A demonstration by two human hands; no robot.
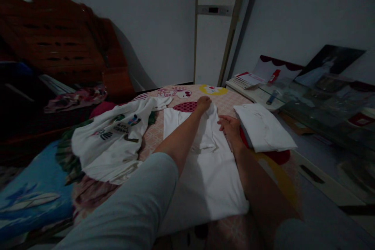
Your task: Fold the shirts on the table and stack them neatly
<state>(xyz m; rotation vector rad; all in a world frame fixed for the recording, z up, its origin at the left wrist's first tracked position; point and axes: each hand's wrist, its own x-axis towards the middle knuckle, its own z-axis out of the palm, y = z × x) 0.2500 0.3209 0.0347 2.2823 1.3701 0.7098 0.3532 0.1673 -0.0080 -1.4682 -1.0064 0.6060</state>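
A white garment lies spread flat on the patterned bedcover in front of me. My left hand reaches to its far top edge, fingers closed on the cloth there. At the garment's right edge, my right hand rests with fingers curled onto the fabric. A folded part of the garment bunches between the two hands.
A pile of printed white clothes lies to the left. A folded white garment sits at the right on something red. Beyond it a glass-topped desk holds papers and pictures. A dark wooden headboard stands at left.
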